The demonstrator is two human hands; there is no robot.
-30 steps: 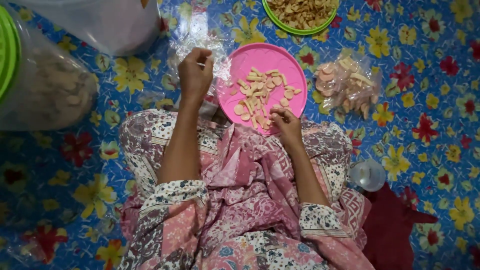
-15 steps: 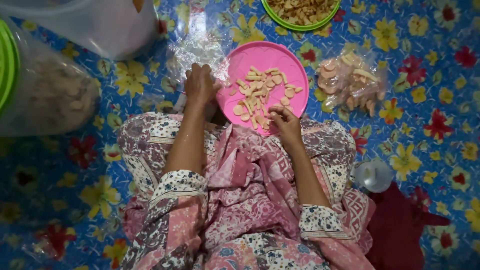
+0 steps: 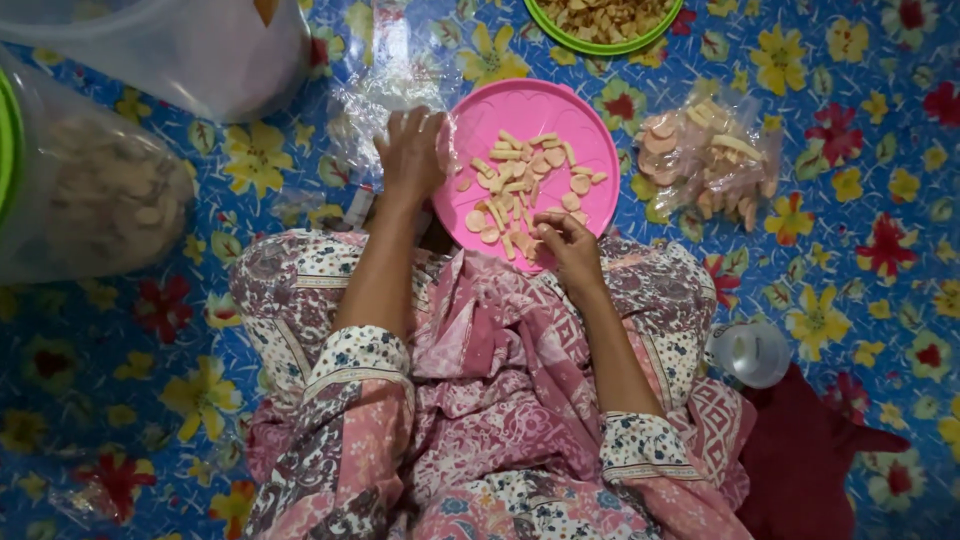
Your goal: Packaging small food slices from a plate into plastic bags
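Green plate (image 3: pixel 600 45) cut off by top edge.

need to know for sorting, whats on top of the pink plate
On the pink plate lies a loose pile of pale cracker pieces, sticks and rounds. The right hand covers some at its near rim; the left hand hides its left edge.

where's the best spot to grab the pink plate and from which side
Probably the bare far rim of the pink plate, from above at the top edge. The plate lies flat on the floral mat; the crackers sit mid-plate, the left hand covers its left edge and the right hand its near edge.
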